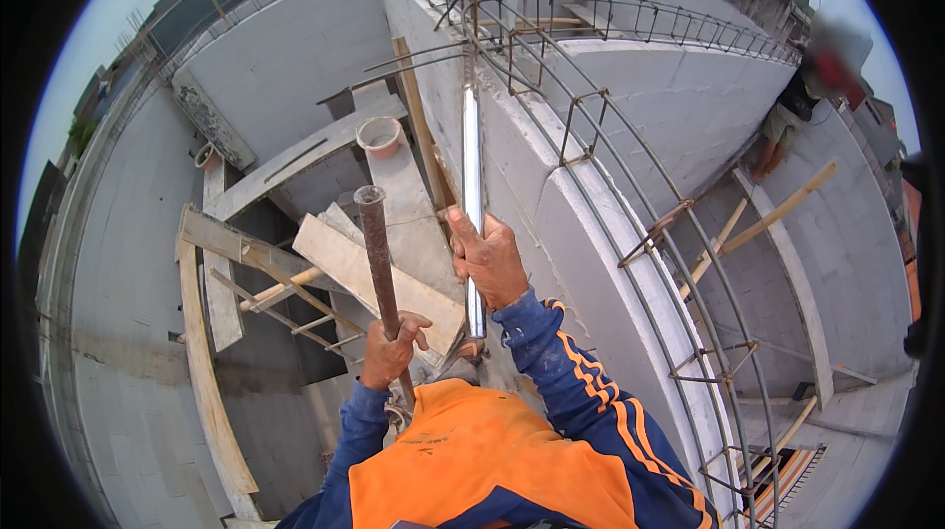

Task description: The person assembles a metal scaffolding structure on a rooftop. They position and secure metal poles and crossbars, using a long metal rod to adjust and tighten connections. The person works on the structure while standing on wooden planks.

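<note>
My left hand is wrapped around a rusty brown metal pipe, which stands nearly upright with its round end at the top. Some fingertips of that hand stick out to the right of the pipe. My right hand grips a long, shiny silver metal bar around its lower half. The bar stands upright, close along the side of the pale wall. Its upper end reaches the rebar that rises from the wall corner.
A bent rebar cage runs along the wall top at my right. Planks and a board with a bucket lie ahead on the left, above a deep drop. Another person is at the far right.
</note>
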Available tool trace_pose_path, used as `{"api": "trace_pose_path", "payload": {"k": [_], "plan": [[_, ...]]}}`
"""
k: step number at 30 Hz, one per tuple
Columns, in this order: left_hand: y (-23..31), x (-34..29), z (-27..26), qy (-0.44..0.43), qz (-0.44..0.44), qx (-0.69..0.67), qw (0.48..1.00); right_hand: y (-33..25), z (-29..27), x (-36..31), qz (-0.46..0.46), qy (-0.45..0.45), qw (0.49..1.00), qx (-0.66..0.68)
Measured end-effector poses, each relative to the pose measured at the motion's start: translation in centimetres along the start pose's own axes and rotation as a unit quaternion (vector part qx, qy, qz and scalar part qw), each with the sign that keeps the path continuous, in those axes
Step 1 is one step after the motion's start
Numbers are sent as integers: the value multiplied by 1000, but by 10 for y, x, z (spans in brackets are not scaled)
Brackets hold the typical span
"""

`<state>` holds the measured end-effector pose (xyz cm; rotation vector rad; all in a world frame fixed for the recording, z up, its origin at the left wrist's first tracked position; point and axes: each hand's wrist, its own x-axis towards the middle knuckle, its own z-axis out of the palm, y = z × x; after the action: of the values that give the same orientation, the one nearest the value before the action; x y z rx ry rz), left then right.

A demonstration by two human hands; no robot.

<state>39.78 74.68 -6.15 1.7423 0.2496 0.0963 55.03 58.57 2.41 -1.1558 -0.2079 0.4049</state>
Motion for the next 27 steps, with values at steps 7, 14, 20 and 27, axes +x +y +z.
{"api": "trace_pose_path", "payload": {"k": [7, 14, 20, 27], "plan": [[80, 47, -16, -63, 40, 35, 997, 7, 42, 90, 47, -47, 979, 193], [109, 98, -32, 3, 29, 61, 998, 16, 69, 149, 55, -77, 938, 334], [89, 144, -57, 55, 53, 30, 997, 33, 77, 194, 14, -77, 949, 307], [52, 170, -91, 144, 1, -56, 988, 68, 89, 224, 4, -111, 968, 226]]}}
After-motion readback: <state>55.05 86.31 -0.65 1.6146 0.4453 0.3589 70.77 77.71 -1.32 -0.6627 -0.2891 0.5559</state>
